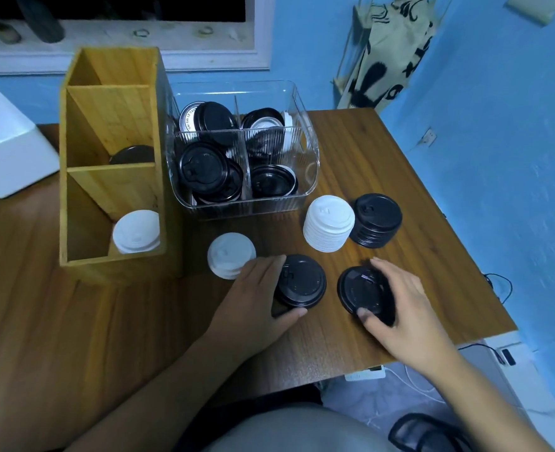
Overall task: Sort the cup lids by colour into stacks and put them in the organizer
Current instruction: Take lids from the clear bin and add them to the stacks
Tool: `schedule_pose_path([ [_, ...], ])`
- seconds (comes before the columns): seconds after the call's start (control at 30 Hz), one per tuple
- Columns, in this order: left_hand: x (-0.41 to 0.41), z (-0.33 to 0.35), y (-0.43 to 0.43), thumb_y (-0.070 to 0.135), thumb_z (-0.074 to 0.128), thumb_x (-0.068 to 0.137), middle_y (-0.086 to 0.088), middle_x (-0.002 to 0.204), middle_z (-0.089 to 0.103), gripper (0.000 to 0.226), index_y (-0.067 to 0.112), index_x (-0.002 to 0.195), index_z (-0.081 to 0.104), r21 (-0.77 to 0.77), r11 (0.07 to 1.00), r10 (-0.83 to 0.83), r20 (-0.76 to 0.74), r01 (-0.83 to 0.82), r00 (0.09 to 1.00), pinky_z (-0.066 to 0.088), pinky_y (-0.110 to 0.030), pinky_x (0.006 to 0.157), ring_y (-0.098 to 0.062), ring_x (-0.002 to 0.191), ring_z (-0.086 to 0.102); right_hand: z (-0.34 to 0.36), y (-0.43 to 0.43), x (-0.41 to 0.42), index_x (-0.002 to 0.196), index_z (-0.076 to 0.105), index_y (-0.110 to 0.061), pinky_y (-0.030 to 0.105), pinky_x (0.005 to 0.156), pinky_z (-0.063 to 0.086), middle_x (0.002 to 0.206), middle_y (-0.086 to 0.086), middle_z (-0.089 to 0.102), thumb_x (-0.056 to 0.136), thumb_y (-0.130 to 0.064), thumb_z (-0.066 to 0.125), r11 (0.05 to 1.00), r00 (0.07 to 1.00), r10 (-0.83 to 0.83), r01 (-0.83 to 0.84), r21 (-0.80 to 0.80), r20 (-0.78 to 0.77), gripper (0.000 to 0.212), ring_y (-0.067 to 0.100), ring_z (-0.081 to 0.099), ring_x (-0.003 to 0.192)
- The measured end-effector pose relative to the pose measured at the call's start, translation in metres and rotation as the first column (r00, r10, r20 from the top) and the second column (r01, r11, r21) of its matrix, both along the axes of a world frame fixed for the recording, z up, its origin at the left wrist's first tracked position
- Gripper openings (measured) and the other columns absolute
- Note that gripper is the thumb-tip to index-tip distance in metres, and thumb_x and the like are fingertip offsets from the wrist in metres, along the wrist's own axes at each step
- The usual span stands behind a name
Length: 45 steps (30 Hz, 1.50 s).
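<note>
While the organizer (pixel 113 125) stands far left on the bench (pixel 139 321), your left grip (pixel 259 291) grasps the left black lid (pixel 305 283) and your right grip (pixel 403 305) grasps the right black lid (pixel 361 293), both near you.

At the left edge of the frame we see a white box (pixel 8 141) resting on the wooden surface (pixel 73 321). Along the top runs a white window frame (pixel 263 34) with dark glass, set in a blue wall (pixel 498 158). In the upper right, a cream cloth bag (pixel 390 50) with black markings hangs against that wall, and a small socket (pixel 430 137) sits lower down. At the lower right, below the surface's edge, we make out a white power strip (pixel 365 375) and a thin black cable (pixel 501 285).
</note>
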<state>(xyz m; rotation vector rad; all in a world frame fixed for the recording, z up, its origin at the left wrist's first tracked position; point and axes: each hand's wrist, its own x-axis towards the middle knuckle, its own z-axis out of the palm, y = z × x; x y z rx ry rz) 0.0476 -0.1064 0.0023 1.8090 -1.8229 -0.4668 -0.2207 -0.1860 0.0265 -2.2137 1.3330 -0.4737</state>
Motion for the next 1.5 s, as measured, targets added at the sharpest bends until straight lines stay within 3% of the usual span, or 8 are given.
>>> schedule_pose_path([
  [0.1, -0.001, 0.0, 0.0, 0.063, 0.066, 0.084, -0.002, 0.143, 0.052, 0.087, 0.01, 0.149, 0.044, -0.005, 1.0, -0.008, -0.008, 0.008, 1.0, 0.005, -0.01, 0.116, -0.015, 0.134, 0.042, -0.005, 0.004, 0.011, 0.144, 0.042, -0.026, 0.045, 0.101, 0.044, 0.138, -0.006, 0.051, 0.075, -0.068, 0.071, 0.985, 0.986, -0.152, 0.144, -0.099, -0.075, 0.086, 0.02, 0.043, 0.124],
  [0.3, 0.002, -0.003, 0.002, 0.064, 0.072, 0.078, -0.001, 0.138, 0.054, 0.087, 0.01, 0.143, 0.048, -0.025, 1.0, -0.015, -0.042, 0.014, 0.999, 0.008, -0.006, 0.115, -0.014, 0.13, 0.045, -0.003, 0.002, 0.01, 0.149, 0.032, -0.037, 0.05, 0.119, 0.028, 0.153, -0.022, 0.033, 0.071, -0.031, 0.073, 0.994, 0.995, 0.09, -0.092, 0.061, 0.036, 0.089, 0.002, 0.022, 0.147],
  [0.43, 0.002, -0.003, 0.001, 0.062, 0.075, 0.078, 0.003, 0.138, 0.053, 0.084, 0.013, 0.141, 0.049, -0.066, 0.998, -0.004, -0.08, -0.002, 0.997, 0.021, -0.011, 0.113, -0.009, 0.129, 0.045, -0.006, 0.004, 0.014, 0.146, 0.039, -0.03, 0.047, 0.112, 0.036, 0.146, -0.013, 0.044, 0.077, -0.063, 0.073, 0.999, 1.0, -0.011, 0.011, -0.039, -0.007, 0.084, 0.007, 0.032, 0.136],
  [0.53, 0.003, -0.003, 0.001, 0.06, 0.076, 0.079, 0.004, 0.139, 0.053, 0.081, 0.014, 0.141, 0.05, -0.087, 0.996, 0.006, -0.093, -0.014, 0.996, 0.031, -0.018, 0.113, -0.008, 0.13, 0.045, -0.008, 0.004, 0.015, 0.144, 0.043, -0.029, 0.048, 0.109, 0.04, 0.135, -0.016, 0.05, 0.075, -0.067, 0.069, 0.999, 1.0, -0.029, 0.029, -0.021, -0.001, 0.083, 0.008, 0.037, 0.13],
  [0.8, 0.004, -0.004, 0.001, 0.054, 0.083, 0.075, 0.005, 0.142, 0.052, 0.086, 0.018, 0.144, 0.048, -0.088, 0.996, -0.004, -0.08, -0.003, 0.997, 0.033, -0.021, 0.111, -0.005, 0.131, 0.044, 0.001, 0.004, 0.017, 0.136, 0.056, -0.027, 0.007, 0.104, 0.032, 0.127, -0.03, 0.05, 0.07, -0.039, 0.088, 0.996, 0.994, -0.02, 0.029, -0.087, 0.106, 0.075, 0.002, 0.048, 0.124],
  [1.1, 0.004, -0.005, 0.0, 0.054, 0.084, 0.074, 0.005, 0.141, 0.054, 0.089, 0.019, 0.146, 0.045, -0.095, 0.995, -0.001, -0.13, -0.011, 0.992, 0.034, -0.021, 0.109, -0.005, 0.13, 0.045, 0.018, -0.013, 0.061, 0.139, 0.059, -0.02, 0.022, 0.115, 0.032, 0.145, -0.011, 0.054, 0.075, -0.047, 0.081, 0.924, 0.921, 0.38, -0.373, -0.086, 0.084, 0.072, 0.008, 0.043, 0.138],
  [1.27, 0.005, -0.011, 0.0, 0.058, 0.081, 0.073, 0.004, 0.145, 0.051, 0.102, 0.016, 0.154, 0.035, -0.067, 0.998, 0.005, -0.142, -0.015, 0.99, 0.024, -0.014, 0.112, -0.008, 0.133, 0.044, 0.017, -0.028, 0.08, 0.143, 0.056, -0.02, 0.02, 0.116, 0.029, 0.149, -0.01, 0.051, 0.076, -0.053, 0.077, 0.882, 0.882, 0.47, -0.471, -0.026, -0.027, 0.078, 0.008, 0.041, 0.138],
  [1.5, 0.004, -0.012, 0.0, 0.056, 0.083, 0.073, 0.001, 0.148, 0.047, 0.108, 0.016, 0.157, 0.029, -0.046, 0.998, 0.027, -0.157, -0.035, 0.987, 0.025, -0.023, 0.112, -0.01, 0.135, 0.039, 0.014, -0.041, 0.09, 0.145, 0.053, -0.021, 0.024, 0.116, 0.03, 0.149, -0.007, 0.051, 0.076, -0.05, 0.081, 0.848, 0.844, 0.529, -0.529, 0.02, -0.088, 0.08, 0.009, 0.042, 0.137],
])
